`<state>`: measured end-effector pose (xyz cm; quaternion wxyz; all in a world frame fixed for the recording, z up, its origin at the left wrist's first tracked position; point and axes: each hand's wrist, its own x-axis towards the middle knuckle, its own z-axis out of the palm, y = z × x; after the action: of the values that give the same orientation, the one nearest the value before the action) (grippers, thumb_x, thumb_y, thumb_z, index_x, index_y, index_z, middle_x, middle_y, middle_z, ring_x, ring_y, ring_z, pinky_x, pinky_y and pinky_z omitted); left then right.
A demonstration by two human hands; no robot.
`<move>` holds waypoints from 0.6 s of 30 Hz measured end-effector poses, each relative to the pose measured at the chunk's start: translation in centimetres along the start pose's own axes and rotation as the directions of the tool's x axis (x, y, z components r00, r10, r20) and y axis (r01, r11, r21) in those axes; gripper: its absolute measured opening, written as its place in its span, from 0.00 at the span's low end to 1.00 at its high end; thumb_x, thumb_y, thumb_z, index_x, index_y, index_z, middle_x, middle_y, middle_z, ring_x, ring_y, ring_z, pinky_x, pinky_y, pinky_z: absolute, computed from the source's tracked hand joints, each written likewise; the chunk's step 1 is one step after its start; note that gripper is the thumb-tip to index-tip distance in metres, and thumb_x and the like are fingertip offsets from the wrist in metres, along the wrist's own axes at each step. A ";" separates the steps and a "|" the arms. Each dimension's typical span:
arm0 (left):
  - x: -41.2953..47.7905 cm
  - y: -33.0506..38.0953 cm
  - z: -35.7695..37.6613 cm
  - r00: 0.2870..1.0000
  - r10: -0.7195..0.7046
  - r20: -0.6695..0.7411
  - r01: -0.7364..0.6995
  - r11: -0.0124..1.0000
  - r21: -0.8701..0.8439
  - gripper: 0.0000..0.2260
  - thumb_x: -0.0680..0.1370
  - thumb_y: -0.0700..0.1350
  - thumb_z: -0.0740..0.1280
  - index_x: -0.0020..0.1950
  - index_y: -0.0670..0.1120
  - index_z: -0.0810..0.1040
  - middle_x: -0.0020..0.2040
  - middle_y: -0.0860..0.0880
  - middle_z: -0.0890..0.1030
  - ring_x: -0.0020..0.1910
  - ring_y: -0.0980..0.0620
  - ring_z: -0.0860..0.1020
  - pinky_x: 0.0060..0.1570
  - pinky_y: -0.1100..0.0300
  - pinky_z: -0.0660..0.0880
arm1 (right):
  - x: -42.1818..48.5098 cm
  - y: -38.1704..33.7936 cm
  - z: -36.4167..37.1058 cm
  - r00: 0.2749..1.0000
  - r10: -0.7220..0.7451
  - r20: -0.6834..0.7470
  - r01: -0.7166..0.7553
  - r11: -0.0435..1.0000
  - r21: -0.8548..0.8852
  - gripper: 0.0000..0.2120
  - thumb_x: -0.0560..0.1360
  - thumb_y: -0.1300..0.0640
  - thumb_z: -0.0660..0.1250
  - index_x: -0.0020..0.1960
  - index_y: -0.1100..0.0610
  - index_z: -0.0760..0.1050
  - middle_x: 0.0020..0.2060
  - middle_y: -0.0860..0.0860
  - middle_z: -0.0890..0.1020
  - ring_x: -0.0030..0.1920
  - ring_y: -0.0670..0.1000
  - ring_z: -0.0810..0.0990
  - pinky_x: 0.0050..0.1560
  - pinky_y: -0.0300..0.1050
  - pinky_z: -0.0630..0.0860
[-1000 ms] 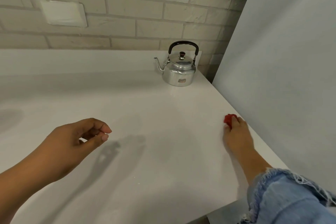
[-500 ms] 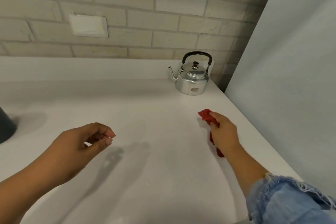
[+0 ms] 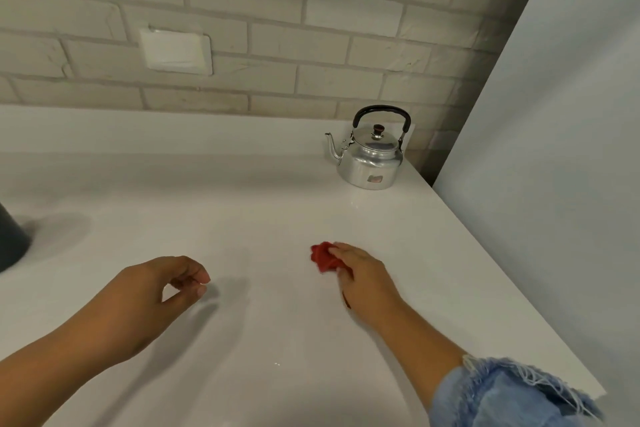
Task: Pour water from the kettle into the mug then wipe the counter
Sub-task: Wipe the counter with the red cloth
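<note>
Right hand (image 3: 363, 279) clamps the cloth (image 3: 323, 258); left hand (image 3: 166, 291) hangs loosely curled, empty. Best press flat, sweeping the counter (image 3: 242, 218) toward nine o'clock.

The right arm (image 3: 426, 340) wears a light blue denim sleeve (image 3: 502, 399); its cuff (image 3: 485, 366) is frayed, with loose pale threads.
</note>
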<state>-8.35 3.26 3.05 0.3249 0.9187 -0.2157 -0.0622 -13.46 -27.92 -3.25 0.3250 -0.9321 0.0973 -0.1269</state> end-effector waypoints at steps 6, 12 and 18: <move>1.8 -4.1 0.1 0.994 0.029 -0.107 -0.004 0.975 0.223 0.08 0.74 0.47 0.68 0.50 0.59 0.77 0.48 0.61 0.75 0.46 0.56 0.75 0.45 0.60 0.69 | 4.0 4.7 -7.5 0.853 0.397 -0.339 -0.348 0.916 0.198 0.14 0.80 0.59 0.59 0.64 0.53 0.73 0.59 0.55 0.78 0.49 0.52 0.81 0.53 0.51 0.79; 3.6 -13.3 0.5 0.960 -0.055 -0.275 0.167 0.899 0.405 0.16 0.71 0.40 0.69 0.55 0.54 0.76 0.54 0.51 0.79 0.50 0.44 0.80 0.46 0.49 0.77 | 8.8 10.5 -8.1 0.836 0.504 -0.216 -0.549 0.777 -0.309 0.22 0.80 0.58 0.55 0.73 0.61 0.59 0.71 0.60 0.65 0.69 0.60 0.66 0.71 0.54 0.64; 4.0 -20.2 1.6 0.961 -0.145 -0.236 0.247 0.832 0.497 0.23 0.68 0.35 0.71 0.59 0.52 0.74 0.56 0.47 0.80 0.52 0.41 0.79 0.48 0.43 0.77 | 12.9 4.9 -1.9 0.935 0.286 -0.209 -0.337 0.898 -0.282 0.20 0.77 0.64 0.57 0.69 0.56 0.69 0.68 0.55 0.70 0.66 0.56 0.70 0.70 0.52 0.66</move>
<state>2.05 14.68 -10.72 0.0746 0.9911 -0.0970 0.0527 -2.24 -36.23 -2.65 0.1799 -0.9306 0.2905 -0.1313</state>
